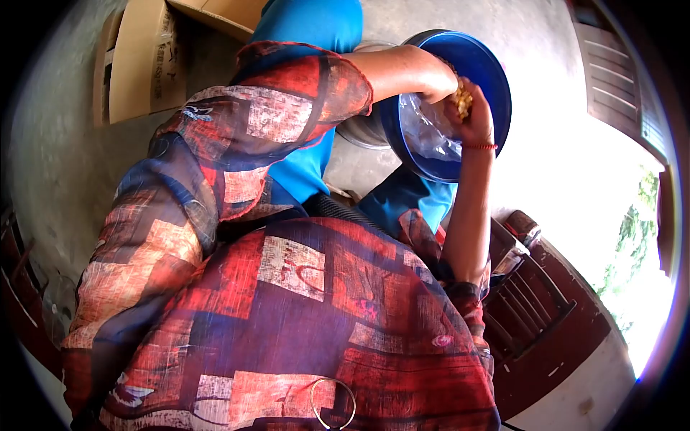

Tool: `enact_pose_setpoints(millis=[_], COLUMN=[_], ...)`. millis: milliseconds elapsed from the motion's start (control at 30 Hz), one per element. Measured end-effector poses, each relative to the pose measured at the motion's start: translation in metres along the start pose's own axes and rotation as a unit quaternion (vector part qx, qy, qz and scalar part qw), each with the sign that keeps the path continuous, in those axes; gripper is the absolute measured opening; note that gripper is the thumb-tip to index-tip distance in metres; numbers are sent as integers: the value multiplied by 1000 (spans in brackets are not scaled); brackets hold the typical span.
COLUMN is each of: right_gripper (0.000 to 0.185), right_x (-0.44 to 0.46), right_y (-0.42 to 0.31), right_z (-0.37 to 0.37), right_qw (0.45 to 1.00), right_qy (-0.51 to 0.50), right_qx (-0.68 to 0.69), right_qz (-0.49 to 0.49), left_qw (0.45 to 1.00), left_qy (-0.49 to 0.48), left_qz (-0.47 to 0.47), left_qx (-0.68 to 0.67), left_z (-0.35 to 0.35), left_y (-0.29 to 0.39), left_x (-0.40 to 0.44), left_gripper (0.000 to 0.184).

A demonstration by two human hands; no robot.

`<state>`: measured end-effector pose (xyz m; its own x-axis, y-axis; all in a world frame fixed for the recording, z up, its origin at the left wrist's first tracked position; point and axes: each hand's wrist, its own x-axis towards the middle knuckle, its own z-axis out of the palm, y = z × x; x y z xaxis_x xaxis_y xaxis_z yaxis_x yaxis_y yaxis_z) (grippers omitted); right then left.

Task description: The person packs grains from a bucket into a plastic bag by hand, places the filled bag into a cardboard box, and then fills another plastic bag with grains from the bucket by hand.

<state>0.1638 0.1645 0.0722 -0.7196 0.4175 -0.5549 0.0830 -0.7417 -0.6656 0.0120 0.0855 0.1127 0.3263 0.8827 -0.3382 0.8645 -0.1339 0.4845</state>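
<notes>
A knobbly yellow clump (463, 99), which looks like corn, shows between my two hands above the mouth of a round blue tub (496, 93). My right hand (474, 122), with a red bracelet at its wrist, is closed around the clump. Reaching in from the left, my left hand (437, 85) bends at the wrist and touches the clump's near side; its fingers are mostly hidden. Clear plastic (430, 133) lies inside the tub below the hands.
Beside the tub, a metal container (363, 133) is partly hidden by my left arm. An open cardboard box (147, 65) stands on the floor at upper left. A dark red wooden chair (532, 302) is at lower right. My blue-clad knees flank the tub's near side.
</notes>
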Motion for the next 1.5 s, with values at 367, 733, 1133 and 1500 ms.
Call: enact_pose_setpoints(millis=[367, 733, 1133, 1500], right_gripper=[25, 30, 26, 28], right_x=[-17, -21, -34, -36], right_y=[45, 57, 50, 63], right_z=[1, -5, -7, -9], right_qw=[857, 733, 774, 763], right_qy=[38, 20, 54, 50], right_qx=[-513, -678, -624, -638], right_qz=[-36, -37, -94, -94], left_qw=[1000, 1000, 999, 997], left_qy=[9, 7, 12, 35], left_qz=[15, 17, 0, 9], left_qx=[5, -5, -33, -70], left_z=[4, 1, 1, -1], left_y=[-8, -6, -7, -6], left_x=[3, 2, 5, 5], left_gripper=[20, 24, 28, 34])
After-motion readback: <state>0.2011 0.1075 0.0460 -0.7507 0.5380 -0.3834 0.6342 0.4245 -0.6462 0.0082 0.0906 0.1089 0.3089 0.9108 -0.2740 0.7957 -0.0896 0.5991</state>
